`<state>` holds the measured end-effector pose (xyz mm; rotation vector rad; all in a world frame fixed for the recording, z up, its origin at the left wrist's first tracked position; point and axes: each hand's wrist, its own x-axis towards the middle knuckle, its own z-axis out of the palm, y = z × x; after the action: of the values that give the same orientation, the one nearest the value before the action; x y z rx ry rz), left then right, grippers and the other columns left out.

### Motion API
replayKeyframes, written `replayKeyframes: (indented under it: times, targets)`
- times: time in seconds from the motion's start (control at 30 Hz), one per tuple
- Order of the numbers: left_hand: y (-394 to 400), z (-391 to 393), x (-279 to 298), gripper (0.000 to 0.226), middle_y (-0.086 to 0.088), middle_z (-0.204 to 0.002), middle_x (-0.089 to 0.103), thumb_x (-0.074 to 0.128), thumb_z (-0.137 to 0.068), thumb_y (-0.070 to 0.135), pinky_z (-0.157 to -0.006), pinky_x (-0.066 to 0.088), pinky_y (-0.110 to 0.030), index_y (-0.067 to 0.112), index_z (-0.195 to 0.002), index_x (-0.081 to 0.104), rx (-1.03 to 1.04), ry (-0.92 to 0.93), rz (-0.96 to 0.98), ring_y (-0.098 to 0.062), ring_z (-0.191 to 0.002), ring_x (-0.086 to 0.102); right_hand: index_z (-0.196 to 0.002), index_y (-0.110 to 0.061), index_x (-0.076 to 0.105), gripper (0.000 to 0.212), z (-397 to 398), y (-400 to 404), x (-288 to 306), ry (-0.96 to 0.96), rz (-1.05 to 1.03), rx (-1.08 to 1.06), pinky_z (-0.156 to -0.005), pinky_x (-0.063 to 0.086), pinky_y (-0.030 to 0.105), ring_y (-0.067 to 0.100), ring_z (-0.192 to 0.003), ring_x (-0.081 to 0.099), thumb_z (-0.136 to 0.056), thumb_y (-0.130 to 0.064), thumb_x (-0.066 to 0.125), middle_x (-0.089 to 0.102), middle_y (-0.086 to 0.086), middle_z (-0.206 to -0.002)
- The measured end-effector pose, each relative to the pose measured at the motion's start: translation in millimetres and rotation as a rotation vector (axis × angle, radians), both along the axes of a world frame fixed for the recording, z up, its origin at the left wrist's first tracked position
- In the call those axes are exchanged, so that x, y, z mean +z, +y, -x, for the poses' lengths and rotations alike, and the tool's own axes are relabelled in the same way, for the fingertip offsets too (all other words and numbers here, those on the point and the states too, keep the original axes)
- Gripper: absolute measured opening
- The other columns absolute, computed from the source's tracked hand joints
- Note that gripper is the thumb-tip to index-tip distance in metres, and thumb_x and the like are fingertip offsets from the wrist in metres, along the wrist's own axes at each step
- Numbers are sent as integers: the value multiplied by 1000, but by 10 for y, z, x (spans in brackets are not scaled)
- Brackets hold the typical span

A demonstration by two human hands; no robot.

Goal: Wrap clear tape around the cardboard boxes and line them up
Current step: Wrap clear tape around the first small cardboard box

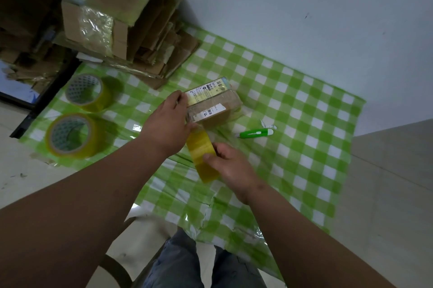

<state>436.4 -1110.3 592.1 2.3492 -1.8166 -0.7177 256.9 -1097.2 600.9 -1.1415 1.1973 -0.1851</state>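
Labelled taped box [212,106], tape-roll [203,155] adjoining

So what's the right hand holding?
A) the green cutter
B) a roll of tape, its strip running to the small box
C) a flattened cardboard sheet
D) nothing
B: the right hand grips a yellowish roll of tape whose strip leads up to the small box, which the left hand steadies; the green cutter lies untouched on the checked cloth.

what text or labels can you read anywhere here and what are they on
"SOIE", roughly, uncertain: large print on the yellow-white label on the small cardboard box.
Barcode sticker on the same box: print too small to read.
Tape rolls: patterned cores, nothing legible.
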Motion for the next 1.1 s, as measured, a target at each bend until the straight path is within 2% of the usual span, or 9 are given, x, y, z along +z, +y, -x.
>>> replayKeyframes:
  times: [0.2,0.33,0.4,0.57,0.7,0.8,0.87,1.0,1.1]
  targets:
    - [-13,-23,0,66,-11,-161,19,63,-94,32,-109,37,-48,13,-148,30,-31,17,12,-35,-139,36,-93,-23,60,10,71,98,-14,-6,22,1,-78,46,37,13,-82,56,-100,-28,55,62,-3,-87]
    - [-8,-45,-27,39,-7,-144,37,67,-90,30,-89,46,-46,15,-118,43,-50,30,76,-36,-112,54,-100,-14,61,38,122,214,-27,38,39,-4,-90,48,51,27,-91,61,-91,-50,50,65,13,-99]
    - [-24,-54,-4,37,-4,-143,39,67,-90,33,-87,45,-44,18,-115,45,-50,17,79,-34,-107,56,-104,-10,61,47,158,247,-35,45,12,-34,-94,48,55,32,-99,62,-91,-54,49,65,16,-105]
    - [-7,-73,24,37,1,-148,41,70,-87,39,-93,44,-41,27,-115,51,36,91,78,-25,-126,51,-99,-10,62,48,165,170,-23,42,-16,0,-90,47,49,32,-93,61,-85,-55,51,66,16,-101]
    - [125,-36,28,49,-5,-165,11,74,-84,38,-105,41,-50,27,-128,54,71,131,69,-31,-143,33,-79,-24,62,17,247,62,-24,71,-48,96,-80,45,38,16,-82,57,-95,-28,60,60,-3,-81]
    - [254,69,34,70,-10,-156,23,82,-76,34,-108,38,-47,28,-139,53,142,167,109,-34,-132,38,-92,-18,67,7,280,6,1,91,-34,206,-90,51,37,16,-87,67,-94,-24,63,70,1,-93]
    - [323,148,29,80,-9,-145,30,82,-76,36,-105,43,-43,35,-146,44,251,271,55,-28,-122,46,-103,-10,68,17,285,-27,22,112,-3,254,-92,53,37,17,-90,69,-93,-23,64,73,5,-100]
    - [431,312,52,93,-3,-120,50,78,-81,30,-86,54,-40,57,-149,20,467,592,-63,-21,-97,62,-104,-7,67,22,284,-76,60,141,48,311,-93,53,45,25,-97,68,-92,-25,66,72,10,-103]
    - [488,414,36,97,2,-107,59,76,-84,24,-73,50,-30,56,-150,12,625,707,-28,-16,-90,63,-102,-9,69,19,317,-122,58,168,60,327,-92,52,40,26,-99,67,-90,-24,68,72,10,-103]
